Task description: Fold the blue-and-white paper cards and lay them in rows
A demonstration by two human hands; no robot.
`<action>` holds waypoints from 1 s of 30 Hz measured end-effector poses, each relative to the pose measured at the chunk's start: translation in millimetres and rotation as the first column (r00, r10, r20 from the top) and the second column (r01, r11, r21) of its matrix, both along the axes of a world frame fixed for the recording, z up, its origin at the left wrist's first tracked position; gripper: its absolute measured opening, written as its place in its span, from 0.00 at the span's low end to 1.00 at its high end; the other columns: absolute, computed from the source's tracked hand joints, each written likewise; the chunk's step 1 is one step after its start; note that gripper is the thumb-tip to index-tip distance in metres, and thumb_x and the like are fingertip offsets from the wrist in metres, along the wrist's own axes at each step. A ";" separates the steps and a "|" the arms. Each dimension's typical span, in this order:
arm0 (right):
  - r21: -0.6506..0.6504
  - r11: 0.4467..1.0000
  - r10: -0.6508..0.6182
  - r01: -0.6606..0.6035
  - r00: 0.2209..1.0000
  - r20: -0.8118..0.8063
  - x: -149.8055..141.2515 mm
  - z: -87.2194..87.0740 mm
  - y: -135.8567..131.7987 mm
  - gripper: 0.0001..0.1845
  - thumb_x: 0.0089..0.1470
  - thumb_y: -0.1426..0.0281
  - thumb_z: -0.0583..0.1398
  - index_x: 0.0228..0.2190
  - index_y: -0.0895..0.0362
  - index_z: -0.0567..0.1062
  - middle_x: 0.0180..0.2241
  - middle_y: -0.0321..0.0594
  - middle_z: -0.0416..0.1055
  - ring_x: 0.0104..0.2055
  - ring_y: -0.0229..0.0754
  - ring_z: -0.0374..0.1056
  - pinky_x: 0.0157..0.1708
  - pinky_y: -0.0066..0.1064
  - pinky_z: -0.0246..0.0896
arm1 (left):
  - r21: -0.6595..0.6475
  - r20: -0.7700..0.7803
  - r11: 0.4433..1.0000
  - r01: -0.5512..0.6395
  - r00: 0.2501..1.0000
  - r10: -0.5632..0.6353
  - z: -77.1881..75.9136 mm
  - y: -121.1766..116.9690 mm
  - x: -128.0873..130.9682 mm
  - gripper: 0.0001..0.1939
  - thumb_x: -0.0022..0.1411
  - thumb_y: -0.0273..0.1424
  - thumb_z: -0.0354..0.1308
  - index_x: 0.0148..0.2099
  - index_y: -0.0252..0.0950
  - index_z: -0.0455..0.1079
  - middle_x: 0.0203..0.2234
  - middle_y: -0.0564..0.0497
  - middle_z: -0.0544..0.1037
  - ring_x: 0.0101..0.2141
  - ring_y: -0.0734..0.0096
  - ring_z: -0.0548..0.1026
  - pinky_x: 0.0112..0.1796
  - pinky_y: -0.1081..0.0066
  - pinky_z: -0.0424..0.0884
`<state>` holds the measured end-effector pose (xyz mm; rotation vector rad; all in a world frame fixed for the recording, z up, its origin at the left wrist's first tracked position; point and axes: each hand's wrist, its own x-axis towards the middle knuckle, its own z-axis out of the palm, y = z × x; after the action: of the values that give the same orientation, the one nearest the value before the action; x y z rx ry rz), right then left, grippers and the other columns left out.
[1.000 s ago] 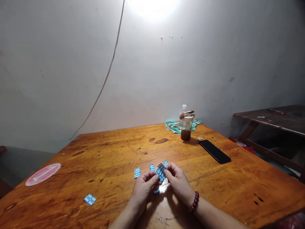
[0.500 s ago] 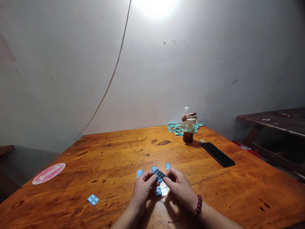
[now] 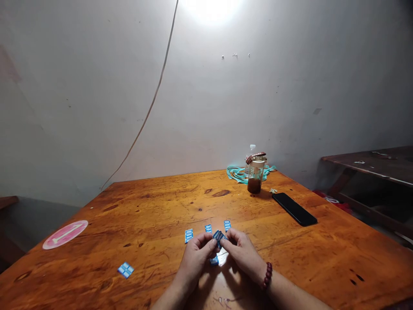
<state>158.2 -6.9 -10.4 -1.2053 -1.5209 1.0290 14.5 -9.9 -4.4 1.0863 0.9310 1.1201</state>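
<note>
Over the near part of the wooden table (image 3: 167,198), two bare hands meet close together. The left hand (image 3: 196,254) and the right hand (image 3: 241,249) are both grasping the held blue labels (image 3: 219,236), pinched between thumbs and bent fingers. How many pieces are held, I cannot tell, because the fingers cover a part of them. Around the right wrist goes a dark red bead bracelet (image 3: 267,275).

Just beyond the hands, three blue-and-white labels lie on the table: the left label (image 3: 189,236), the middle label (image 3: 208,228) and the right label (image 3: 227,224). The lower label (image 3: 214,260) shows below the fingers, partly hidden. Well apart, toward the left, lies the separate label (image 3: 125,270), with a pink oval sticker (image 3: 65,235) farther to the left.

Toward the far right part, a lidded drink bottle (image 3: 255,177) with dark brown content stands upright, and a brown strap (image 3: 256,157) is at its top. Behind it are a clear plastic bottle (image 3: 252,148) and a turquoise ribbon (image 3: 236,173). Near its base are small pale bits (image 3: 273,190), and beside these a black smartphone (image 3: 294,209) lies flat.
</note>
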 end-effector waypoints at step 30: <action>0.276 0.938 0.044 -0.209 0.863 0.503 -3.7 27.1 -9.0 0.10 0.53 0.70 0.48 0.24 0.57 0.66 0.23 0.36 0.68 0.24 0.34 0.60 0.23 0.23 0.47 | 0.069 -0.051 0.998 0.008 0.999 -0.005 -2.2 -1.3 2.9 0.16 0.51 0.41 0.55 0.27 0.31 0.66 0.17 0.56 0.64 0.16 0.83 0.61 0.18 0.81 0.55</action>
<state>154.5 -16.0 16.7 -1.1911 -2.0992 0.5313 17.4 -11.2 -6.7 1.1786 0.9338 1.1310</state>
